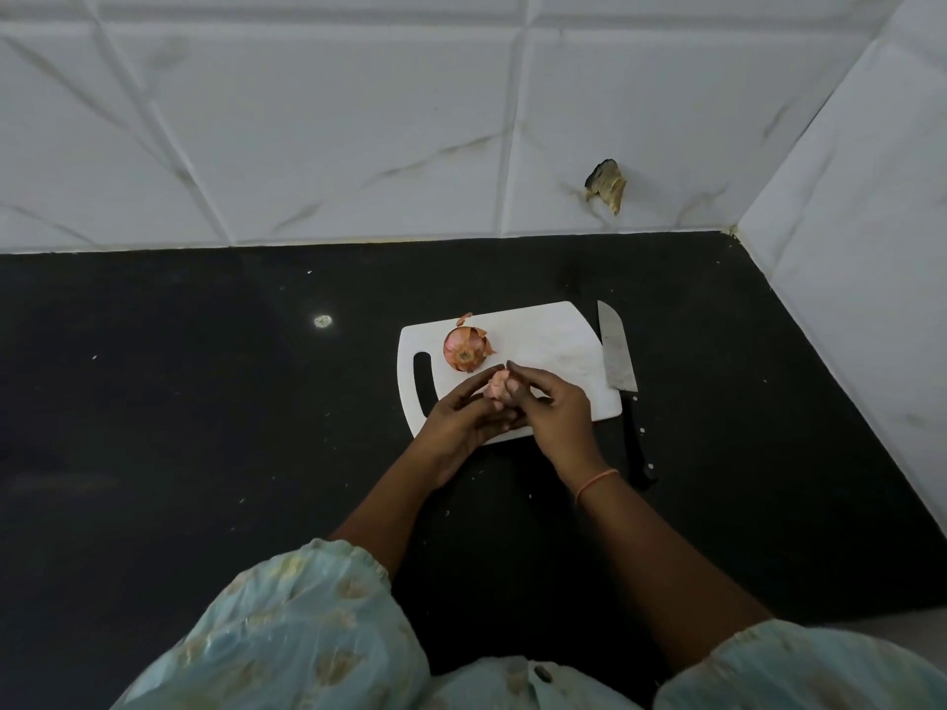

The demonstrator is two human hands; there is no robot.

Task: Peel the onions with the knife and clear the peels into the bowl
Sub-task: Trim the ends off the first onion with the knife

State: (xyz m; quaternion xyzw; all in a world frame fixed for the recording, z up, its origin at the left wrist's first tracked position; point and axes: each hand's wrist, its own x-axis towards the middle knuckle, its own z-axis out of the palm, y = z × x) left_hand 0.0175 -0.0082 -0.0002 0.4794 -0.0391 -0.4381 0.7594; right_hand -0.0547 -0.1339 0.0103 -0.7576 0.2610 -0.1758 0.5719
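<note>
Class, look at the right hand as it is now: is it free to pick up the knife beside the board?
Probably not at once. The knife lies bare on the counter just right of the cutting board, with nothing across it, but the right hand and left hand both hold a small onion. It must let go first.

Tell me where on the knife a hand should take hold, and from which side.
Probably the black handle of the knife, from the near end. The knife lies flat on the counter along the right edge of the cutting board, blade pointing away toward the wall, handle toward the person. The right hand is nearest; for now both hands hold a pinkish piece over the board.
</note>
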